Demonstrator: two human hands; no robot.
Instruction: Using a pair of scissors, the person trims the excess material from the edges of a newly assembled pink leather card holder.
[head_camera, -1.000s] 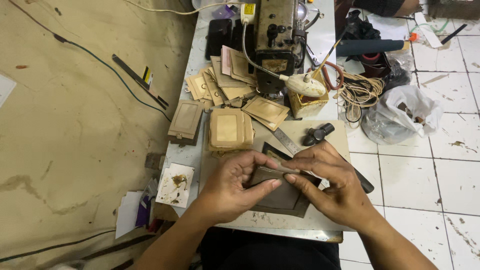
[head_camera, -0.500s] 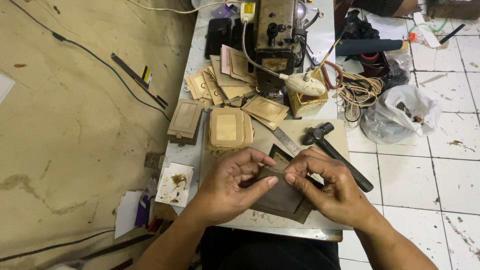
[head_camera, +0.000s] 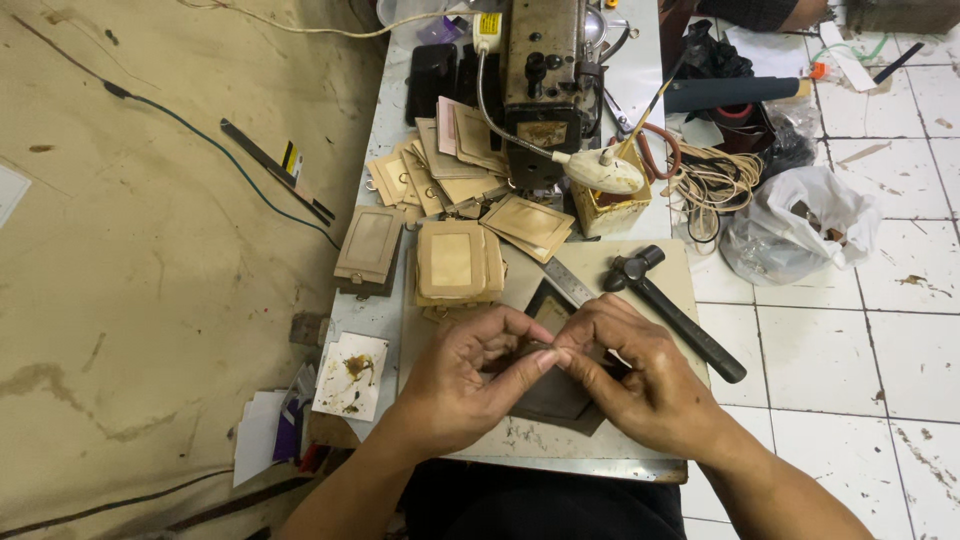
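My left hand (head_camera: 468, 378) and my right hand (head_camera: 632, 380) meet over a dark brown leather piece (head_camera: 556, 398) lying on the beige work board (head_camera: 672, 278) at the table's near edge. Both hands pinch the top of the piece between thumb and fingers, fingertips touching in the middle. Most of the piece is hidden under my hands. A metal ruler (head_camera: 570, 281) lies just beyond my fingers. A black hammer (head_camera: 676, 311) rests diagonally on the board, right of my right hand.
A stack of tan leather card holders (head_camera: 455, 263) sits ahead of my hands, with more (head_camera: 370, 246) to the left and a fanned pile (head_camera: 440, 160) near the sewing machine (head_camera: 545, 70). A yellow box (head_camera: 615, 208), coiled cord (head_camera: 715, 180) and plastic bag (head_camera: 800, 220) lie at the right.
My hands have drawn closer together over the dark leather piece, fingertips now meeting. My right hand has shifted left, uncovering more of the hammer handle.
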